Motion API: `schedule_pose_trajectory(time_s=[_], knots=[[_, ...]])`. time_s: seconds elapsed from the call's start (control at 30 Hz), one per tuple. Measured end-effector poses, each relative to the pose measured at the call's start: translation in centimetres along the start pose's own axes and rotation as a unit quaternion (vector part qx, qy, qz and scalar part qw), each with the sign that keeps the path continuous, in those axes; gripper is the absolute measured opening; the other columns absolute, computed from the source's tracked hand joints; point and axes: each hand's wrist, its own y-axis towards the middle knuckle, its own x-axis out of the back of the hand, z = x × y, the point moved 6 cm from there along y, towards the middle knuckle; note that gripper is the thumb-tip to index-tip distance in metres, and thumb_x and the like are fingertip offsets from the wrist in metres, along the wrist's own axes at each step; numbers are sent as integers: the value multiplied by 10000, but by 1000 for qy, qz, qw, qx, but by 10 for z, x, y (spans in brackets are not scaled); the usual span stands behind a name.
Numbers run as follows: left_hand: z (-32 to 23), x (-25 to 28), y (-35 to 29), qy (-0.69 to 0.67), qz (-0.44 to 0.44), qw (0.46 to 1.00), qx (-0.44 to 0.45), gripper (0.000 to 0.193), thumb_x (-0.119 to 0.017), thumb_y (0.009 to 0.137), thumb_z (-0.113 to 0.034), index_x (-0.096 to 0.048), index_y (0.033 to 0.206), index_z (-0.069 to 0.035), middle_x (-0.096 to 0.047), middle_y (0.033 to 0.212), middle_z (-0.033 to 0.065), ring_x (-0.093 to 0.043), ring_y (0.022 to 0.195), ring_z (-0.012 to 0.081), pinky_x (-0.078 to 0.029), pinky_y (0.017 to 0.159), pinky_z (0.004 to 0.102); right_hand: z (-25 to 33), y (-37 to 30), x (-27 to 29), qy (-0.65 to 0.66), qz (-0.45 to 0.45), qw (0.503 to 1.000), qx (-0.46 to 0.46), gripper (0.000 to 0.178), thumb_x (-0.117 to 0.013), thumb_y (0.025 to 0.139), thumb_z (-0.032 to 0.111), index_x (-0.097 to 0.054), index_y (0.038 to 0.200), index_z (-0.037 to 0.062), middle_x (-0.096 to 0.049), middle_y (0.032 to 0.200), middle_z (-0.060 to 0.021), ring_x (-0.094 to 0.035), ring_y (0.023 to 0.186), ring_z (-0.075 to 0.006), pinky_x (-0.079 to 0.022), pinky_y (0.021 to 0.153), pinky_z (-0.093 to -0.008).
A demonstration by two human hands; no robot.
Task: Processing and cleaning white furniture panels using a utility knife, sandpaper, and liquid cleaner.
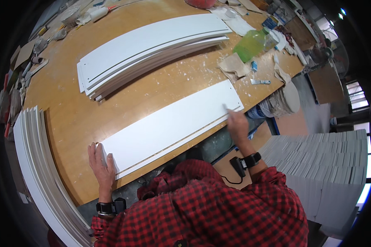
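A long white board [173, 123] lies flat along the near edge of the wooden table, with a narrow brown groove running near its front long side. My left hand [101, 165] rests at the board's left end, fingers stretched out and touching that end. Over the right end, my right hand [238, 122] is closed and blurred by motion. A thin greyish tip shows above its fingers, too smeared to name. Beyond the board, a stack of similar white grooved boards [152, 39] sits on the table [123, 109].
More white boards [33, 152] stand at the table's left edge. At the right are a green-tinted plastic bottle [249, 44], sandpaper-like brown sheets [234, 66], a small blue block [254, 66] and a putty knife [260, 82]. A tall stack of pale panels [321, 173] rises beside me.
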Motion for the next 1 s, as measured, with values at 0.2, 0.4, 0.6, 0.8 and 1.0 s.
schedule_pose_trajectory(time_s=[0.2,0.4,0.6,0.8,1.0], knots=[[-2,-2,1,-13,7,1000,0,417,-558,876,-131,-478,1268,-12,-386,1380,188,-290,1326,371,-230,1081,454,158,-45,-30,233,148,943,187,278,-525,830,65,-633,1087,70,-535,719,-122,-547,691,-281,-474,606,-388],[-4,-1,0,-1,7,1000,-17,417,-552,885,-133,-473,1279,-21,-388,1378,189,-299,1320,366,-240,1078,451,-14,24,-3,76,58,995,-42,289,-464,872,133,-645,1097,135,-561,782,-151,-552,739,-313,-476,672,-411],[-5,0,0,2,-5,1000,-4,404,-544,888,-119,-479,1273,-17,-396,1372,189,-316,1311,360,-245,1079,438,37,13,-20,118,75,990,-12,187,-605,783,88,-660,961,92,-565,792,-143,-577,774,-332,-481,704,-414],[-15,-1,4,26,1,1000,-2,388,-534,884,-97,-489,1261,-16,-406,1365,186,-335,1297,356,-249,1079,436,-59,35,-3,82,27,995,-50,234,-508,842,137,-648,1029,117,-563,733,-161,-565,726,-340,-480,654,-443],[-6,0,-1,46,-12,999,18,390,-533,890,-108,-483,1262,-3,-414,1349,193,-361,1277,354,-276,1068,414,71,-4,-26,215,184,949,142,460,-479,783,0,-596,1187,187,-571,815,-112,-570,811,-282,-494,745,-393]])
